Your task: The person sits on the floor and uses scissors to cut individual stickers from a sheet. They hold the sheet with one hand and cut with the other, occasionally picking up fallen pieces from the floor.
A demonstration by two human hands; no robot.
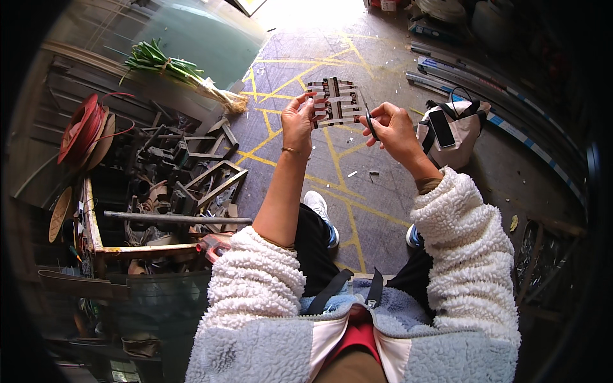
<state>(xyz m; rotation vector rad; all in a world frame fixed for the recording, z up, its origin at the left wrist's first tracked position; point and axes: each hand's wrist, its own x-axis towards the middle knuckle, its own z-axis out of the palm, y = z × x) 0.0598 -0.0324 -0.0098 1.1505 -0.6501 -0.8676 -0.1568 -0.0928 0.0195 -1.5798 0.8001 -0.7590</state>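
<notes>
Up in front of me my left hand (pixel 297 126) grips the left edge of a small woven piece of paper strips (pixel 343 105), in white, black and brown. Its strips cross over and under each other, and loose ends stick out at the edges. My right hand (pixel 397 132) is closed around scissors (pixel 371 125) with dark handles. Their blades point up near the woven piece's right edge; I cannot tell whether they touch it. Fingers hide part of the handles.
Left of me stands a metal-framed bin (pixel 96 220) of scrap metal, with a pipe (pixel 172 218) across it. A red reel (pixel 80 131) and a bunch of green onions (pixel 172 67) lie beyond. To the right are a white bag (pixel 463 137) with a phone (pixel 440 129) on it and long rails (pixel 511 121).
</notes>
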